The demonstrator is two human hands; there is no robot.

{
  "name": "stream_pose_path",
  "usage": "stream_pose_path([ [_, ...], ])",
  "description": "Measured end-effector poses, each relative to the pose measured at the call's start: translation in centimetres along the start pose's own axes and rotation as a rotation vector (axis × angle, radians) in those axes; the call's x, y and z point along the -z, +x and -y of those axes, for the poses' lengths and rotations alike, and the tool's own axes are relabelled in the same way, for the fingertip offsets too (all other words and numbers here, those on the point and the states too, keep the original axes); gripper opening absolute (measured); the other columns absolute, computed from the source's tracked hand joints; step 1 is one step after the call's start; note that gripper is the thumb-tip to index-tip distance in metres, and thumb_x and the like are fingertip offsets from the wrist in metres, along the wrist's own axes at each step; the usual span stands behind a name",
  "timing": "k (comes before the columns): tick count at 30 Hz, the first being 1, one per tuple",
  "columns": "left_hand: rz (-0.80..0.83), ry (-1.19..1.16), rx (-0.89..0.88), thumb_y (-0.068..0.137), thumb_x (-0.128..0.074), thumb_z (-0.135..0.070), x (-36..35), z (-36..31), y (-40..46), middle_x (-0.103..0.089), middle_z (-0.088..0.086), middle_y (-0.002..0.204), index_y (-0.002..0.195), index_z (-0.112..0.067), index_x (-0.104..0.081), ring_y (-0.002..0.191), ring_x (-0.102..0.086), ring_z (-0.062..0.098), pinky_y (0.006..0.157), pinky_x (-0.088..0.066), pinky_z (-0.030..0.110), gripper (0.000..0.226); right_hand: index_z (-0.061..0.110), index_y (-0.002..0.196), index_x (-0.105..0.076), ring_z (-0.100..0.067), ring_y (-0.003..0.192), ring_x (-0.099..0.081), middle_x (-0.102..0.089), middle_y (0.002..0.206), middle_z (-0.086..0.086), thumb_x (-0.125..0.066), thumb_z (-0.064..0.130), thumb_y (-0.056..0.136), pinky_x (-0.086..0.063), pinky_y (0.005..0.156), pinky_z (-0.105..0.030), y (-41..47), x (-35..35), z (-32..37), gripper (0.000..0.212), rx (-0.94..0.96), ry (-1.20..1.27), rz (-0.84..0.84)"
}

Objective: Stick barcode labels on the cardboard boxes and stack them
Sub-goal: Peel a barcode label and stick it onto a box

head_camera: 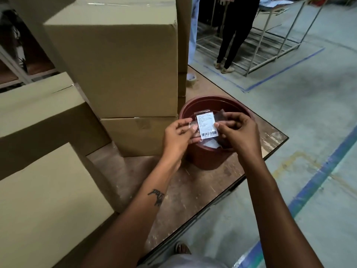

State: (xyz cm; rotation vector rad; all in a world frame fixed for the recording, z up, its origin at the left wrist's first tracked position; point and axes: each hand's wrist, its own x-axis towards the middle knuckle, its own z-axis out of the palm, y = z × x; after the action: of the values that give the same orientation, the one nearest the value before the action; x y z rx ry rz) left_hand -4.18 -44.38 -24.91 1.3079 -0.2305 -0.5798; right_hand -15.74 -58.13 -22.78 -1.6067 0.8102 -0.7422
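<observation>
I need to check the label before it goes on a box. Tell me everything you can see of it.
The barcode label is a small white rectangle with lines of print too small to read and a barcode along its lower edge. It is held upright above the red-brown tub, pinched at its sides by the left hand and right hand.

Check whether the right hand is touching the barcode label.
Touching. The head view shows the right hand pinching the right edge of the barcode label with its fingers, above the red tub.
</observation>
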Motion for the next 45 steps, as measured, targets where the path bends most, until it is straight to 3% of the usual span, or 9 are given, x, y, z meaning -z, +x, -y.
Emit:
stream_pose_path([
  [9,-0.038,0.013,-0.034,0.101,-0.067,0.005,-0.4,0.6,1.5,-0.072,0.023,0.124,0.133,-0.003,-0.059,0.093,-0.077,0.025,0.076,-0.065,0.022,0.034,0.025,0.097,-0.084,0.01,0.075,-0.071,-0.079,0.085,0.015,-0.087,0.02,0.088,-0.047,0.065,-0.004,5.0,-0.8,-0.7,0.01,0.073,-0.309,-0.01],
  [12,-0.049,0.012,-0.039,0.103,-0.066,0.004,-0.2,0.8,1.6,-0.071,0.029,0.125,0.137,0.002,-0.058,0.09,-0.076,0.023,0.076,-0.065,0.022,0.035,0.029,0.1,-0.081,0.004,0.078,-0.074,-0.08,0.083,0.015,-0.089,0.021,0.085,-0.065,0.079,-0.03,5.4,-1.5,-1.3,0.019,0.071,-0.379,0.074],
  [15,-0.05,0.002,-0.047,0.103,-0.066,0.003,-0.2,0.8,1.8,-0.071,0.027,0.122,0.137,0.003,-0.058,0.087,-0.076,0.018,0.076,-0.064,0.021,0.034,0.028,0.115,-0.073,0.008,0.078,-0.072,-0.079,0.082,0.014,-0.09,0.02,0.085,-0.059,0.074,-0.022,5.4,-2.5,-1.5,0.035,0.092,-0.42,0.121],
  [19,-0.052,0.008,-0.051,0.105,-0.065,0.0,-0.5,0.6,1.9,-0.072,0.03,0.117,0.136,0.005,-0.06,0.086,-0.076,0.021,0.078,-0.065,0.022,0.032,0.023,0.098,-0.08,0.0,0.088,-0.073,-0.079,0.09,0.013,-0.081,0.021,0.092,-0.059,0.085,-0.029,5.9,-3.2,-1.4,0.007,0.151,-0.5,0.165],
  [23,-0.066,0.012,-0.048,0.107,-0.063,-0.005,-0.7,0.4,1.9,-0.074,0.025,0.115,0.136,0.005,-0.061,0.089,-0.076,0.021,0.078,-0.065,0.022,0.03,0.025,0.101,-0.077,-0.007,0.091,-0.072,-0.075,0.089,0.014,-0.08,0.025,0.095,-0.044,0.068,-0.01,6.4,-3.3,-1.0,0.007,0.164,-0.564,0.195],
  [28,-0.094,0.018,-0.059,0.108,-0.062,-0.007,-0.3,0.1,1.4,-0.073,0.026,0.119,0.135,0.004,-0.061,0.096,-0.074,0.022,0.08,-0.065,0.024,0.029,0.022,0.146,-0.055,-0.02,0.103,-0.073,-0.076,0.096,0.008,-0.078,0.039,0.098,-0.057,0.093,-0.044,6.7,-3.0,-1.0,0.056,0.125,-0.634,0.274],
  [35,-0.138,0.024,-0.07,0.108,-0.061,-0.005,1.2,-0.4,0.5,-0.071,0.026,0.112,0.134,0.009,-0.06,0.089,-0.071,0.02,0.078,-0.064,0.025,0.029,0.02,0.14,-0.057,-0.042,0.11,-0.071,-0.076,0.12,-0.013,-0.053,0.045,0.11,-0.058,0.086,-0.051,4.9,-3.4,0.3,0.039,0.268,-1.002,0.161],
  [42,-0.169,0.08,-0.088,0.108,-0.06,-0.004,4.2,-1.4,-1.7,-0.072,0.013,0.1,0.123,0.002,-0.066,0.08,-0.073,0.008,0.076,-0.063,0.022,0.017,0.028,0.114,-0.073,-0.012,0.101,-0.075,-0.079,0.107,0.011,-0.066,0.028,0.101,-0.061,0.089,-0.044,-0.3,-6.6,2.2,0.015,0.439,-0.596,0.182],
  [45,-0.164,0.11,-0.12,0.107,-0.063,-0.007,6.2,-2.0,-3.7,-0.077,0.015,0.109,0.12,-0.004,-0.07,0.095,-0.078,0.017,0.086,-0.065,0.028,0.015,0.027,0.113,-0.072,-0.008,0.098,-0.074,-0.077,0.106,0.01,-0.067,0.022,0.1,-0.061,0.091,-0.045,-3.6,-9.0,2.5,0.015,0.465,-0.403,0.285],
])
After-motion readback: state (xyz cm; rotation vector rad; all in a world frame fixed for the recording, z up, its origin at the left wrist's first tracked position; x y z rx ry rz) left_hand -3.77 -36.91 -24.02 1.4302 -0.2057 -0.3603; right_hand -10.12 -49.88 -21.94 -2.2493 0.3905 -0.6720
